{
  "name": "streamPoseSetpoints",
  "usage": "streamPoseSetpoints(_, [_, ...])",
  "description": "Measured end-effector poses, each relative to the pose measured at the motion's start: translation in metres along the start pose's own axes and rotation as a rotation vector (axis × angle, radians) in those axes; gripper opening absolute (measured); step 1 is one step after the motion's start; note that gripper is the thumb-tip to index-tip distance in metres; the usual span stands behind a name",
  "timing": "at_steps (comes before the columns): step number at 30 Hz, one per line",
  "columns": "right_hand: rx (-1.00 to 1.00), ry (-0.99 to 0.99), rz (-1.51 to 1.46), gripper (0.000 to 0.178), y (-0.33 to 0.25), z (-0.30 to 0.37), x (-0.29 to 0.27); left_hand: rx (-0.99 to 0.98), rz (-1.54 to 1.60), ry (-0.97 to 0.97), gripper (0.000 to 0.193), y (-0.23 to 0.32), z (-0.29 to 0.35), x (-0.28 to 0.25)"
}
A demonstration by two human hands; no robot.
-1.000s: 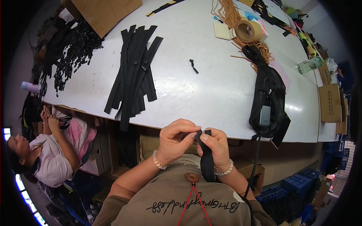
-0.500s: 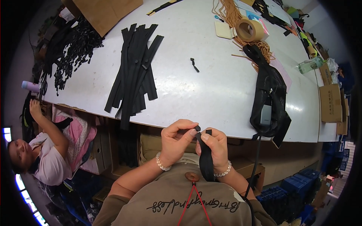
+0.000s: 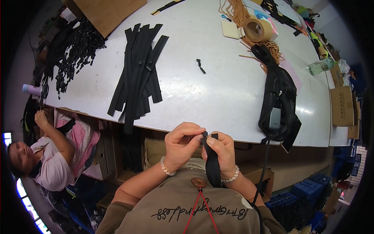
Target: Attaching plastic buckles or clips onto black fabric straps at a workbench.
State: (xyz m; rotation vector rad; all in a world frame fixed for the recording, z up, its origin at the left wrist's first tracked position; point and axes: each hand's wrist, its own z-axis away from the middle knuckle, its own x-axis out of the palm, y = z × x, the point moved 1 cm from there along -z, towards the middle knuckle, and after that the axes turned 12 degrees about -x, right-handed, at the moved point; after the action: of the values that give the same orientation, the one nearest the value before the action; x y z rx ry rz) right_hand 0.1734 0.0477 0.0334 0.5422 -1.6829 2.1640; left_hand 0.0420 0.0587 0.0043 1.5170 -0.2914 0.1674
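Note:
Just off the table's near edge, my left hand (image 3: pixel 183 141) pinches a small black piece, apparently a zipper pull (image 3: pixel 204 134), between thumb and forefinger. Close against it, my right hand (image 3: pixel 220 151) is closed around a black zipper strip (image 3: pixel 212 169), whose long end hangs down in front of my shirt. The fingertips of both hands nearly meet at the strip's upper end, and the exact joint there is too small to make out. Ahead on the table rests a loose zipper pull (image 3: pixel 200 66). A crossed stack of black zipper strips (image 3: pixel 134 78) lies to its left, reaching over the edge.
At the far left is a heap of small black pulls (image 3: pixel 80 48) beside a brown paper bag (image 3: pixel 109 13). To the right lie a black mesh bag (image 3: pixel 278 93), a tape roll (image 3: pixel 258 30), tan cords (image 3: pixel 233 11) and a bottle (image 3: pixel 321 66). Another person (image 3: pixel 54 156) sits left.
My left hand shifts very slightly left and up while both grips stay the same. The other person's raised hand moves a little lower and to the right.

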Motion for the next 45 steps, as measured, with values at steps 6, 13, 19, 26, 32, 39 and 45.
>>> streamPoseSetpoints(6, [-0.012,-0.009,-0.011,0.021,0.001,-0.001,0.000,0.110,-0.149,-0.003,0.022,0.001,-0.001,-0.004])
streamPoseSetpoints(13, [-0.021,0.000,0.012,0.019,0.001,0.000,0.002,0.114,-0.141,-0.021,0.023,0.000,0.000,-0.005])
streamPoseSetpoints(19, [-0.026,0.010,0.029,0.018,0.002,0.001,-0.001,0.081,-0.127,-0.048,0.024,0.000,0.001,-0.006])
streamPoseSetpoints(26, [-0.105,-0.035,0.145,0.016,0.001,-0.002,-0.005,-0.169,0.090,-0.163,0.020,0.005,-0.005,-0.008])
streamPoseSetpoints(32, [-0.385,-0.069,0.554,0.016,-0.009,-0.011,-0.009,-0.390,0.091,-0.064,0.024,0.017,-0.010,-0.002])
streamPoseSetpoints(39, [-0.885,-0.178,0.975,0.008,-0.037,-0.033,0.011,-0.473,0.154,-0.088,0.022,0.047,-0.033,0.008])
streamPoseSetpoints(45, [-0.764,-0.172,0.813,0.007,-0.054,-0.041,0.018,-0.487,0.450,-0.089,0.027,0.047,-0.052,0.001])
